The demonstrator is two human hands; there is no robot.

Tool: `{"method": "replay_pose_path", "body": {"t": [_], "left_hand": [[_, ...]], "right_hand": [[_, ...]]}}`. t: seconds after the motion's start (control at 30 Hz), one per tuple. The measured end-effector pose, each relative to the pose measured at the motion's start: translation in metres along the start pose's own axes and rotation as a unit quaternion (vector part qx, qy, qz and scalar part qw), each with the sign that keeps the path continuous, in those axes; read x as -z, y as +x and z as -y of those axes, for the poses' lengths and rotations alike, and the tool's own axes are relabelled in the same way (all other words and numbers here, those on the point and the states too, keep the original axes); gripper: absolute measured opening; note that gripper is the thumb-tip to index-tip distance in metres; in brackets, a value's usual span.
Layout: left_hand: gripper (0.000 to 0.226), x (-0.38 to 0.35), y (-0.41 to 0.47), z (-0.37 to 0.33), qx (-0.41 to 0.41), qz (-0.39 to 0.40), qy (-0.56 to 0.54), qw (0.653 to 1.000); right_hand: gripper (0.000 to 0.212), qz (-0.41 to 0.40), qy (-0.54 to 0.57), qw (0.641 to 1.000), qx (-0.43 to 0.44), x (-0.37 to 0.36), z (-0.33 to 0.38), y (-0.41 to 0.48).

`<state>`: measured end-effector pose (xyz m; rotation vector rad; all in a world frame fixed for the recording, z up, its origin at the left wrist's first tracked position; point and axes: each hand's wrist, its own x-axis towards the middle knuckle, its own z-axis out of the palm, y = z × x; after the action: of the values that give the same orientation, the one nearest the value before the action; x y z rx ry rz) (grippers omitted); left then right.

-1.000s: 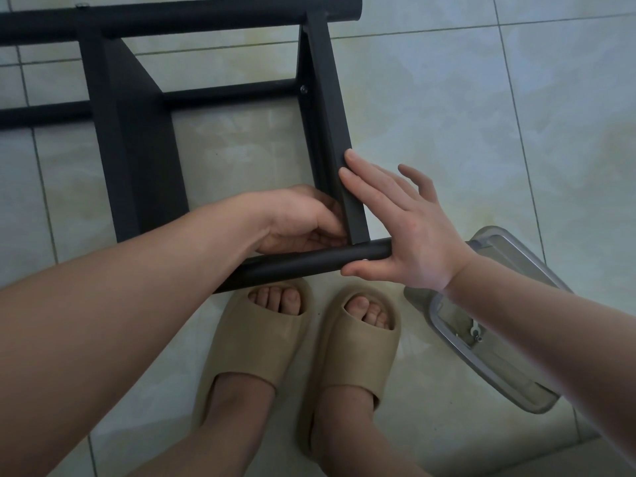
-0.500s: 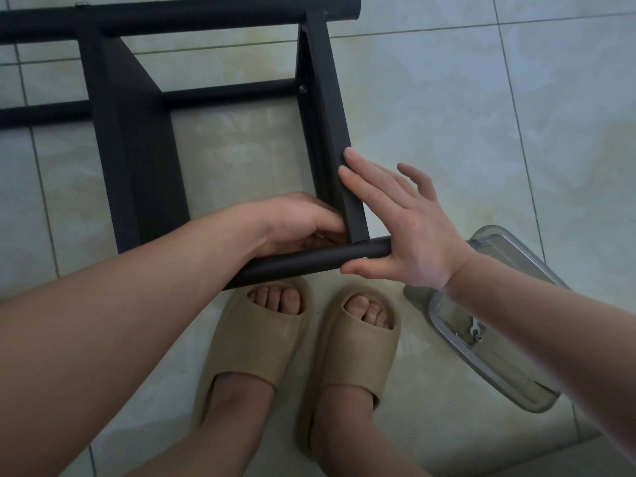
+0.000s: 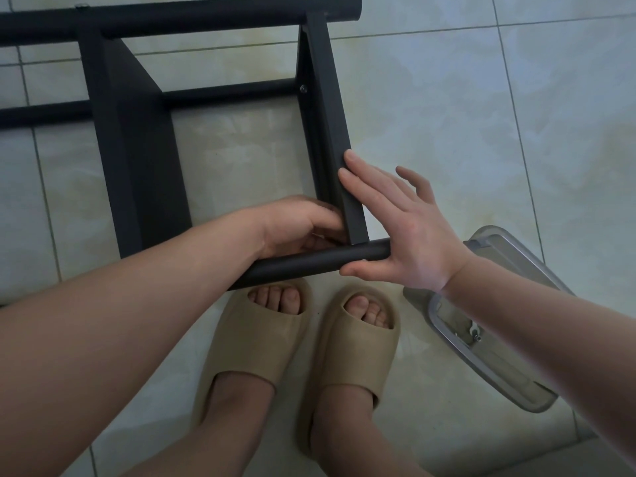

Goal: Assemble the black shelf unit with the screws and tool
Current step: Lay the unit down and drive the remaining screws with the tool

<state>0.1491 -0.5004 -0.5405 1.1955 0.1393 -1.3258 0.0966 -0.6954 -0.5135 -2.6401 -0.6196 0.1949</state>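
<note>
black shelf unit [image 3: 137,149] lies on the tiled floor [image 3: 447,115]. right hand [image 3: 406,239], fingers straight, presses flat against its end panel [image 3: 327,115] and tube [image 3: 303,265]; left hand [image 3: 296,228] curls inside that corner, its hold hidden.

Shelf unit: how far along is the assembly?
Done: far tube and middle tube sit joined to the end panel, one screw visible. In hand: right hand presses flat on panel and near tube; left hand curls inside that corner, contents hidden. Left: likely fastening that corner.
</note>
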Motion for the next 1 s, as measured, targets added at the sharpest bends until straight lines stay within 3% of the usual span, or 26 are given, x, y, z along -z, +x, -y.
{"method": "replay_pose_path", "body": {"t": [0.13, 1.0], "left_hand": [[0.018, -0.0013, 0.0015, 0.002, -0.01, -0.027, 0.036, 0.999], [0.015, -0.0025, 0.0012, -0.0006, -0.015, -0.013, 0.003, 1.0]], "right_hand": [[0.106, 0.002, 0.002, 1.0, -0.001, -0.0002, 0.0003, 0.0], [0.106, 0.0, 0.01, 1.0, -0.001, -0.0006, -0.0008, -0.0001]]}}
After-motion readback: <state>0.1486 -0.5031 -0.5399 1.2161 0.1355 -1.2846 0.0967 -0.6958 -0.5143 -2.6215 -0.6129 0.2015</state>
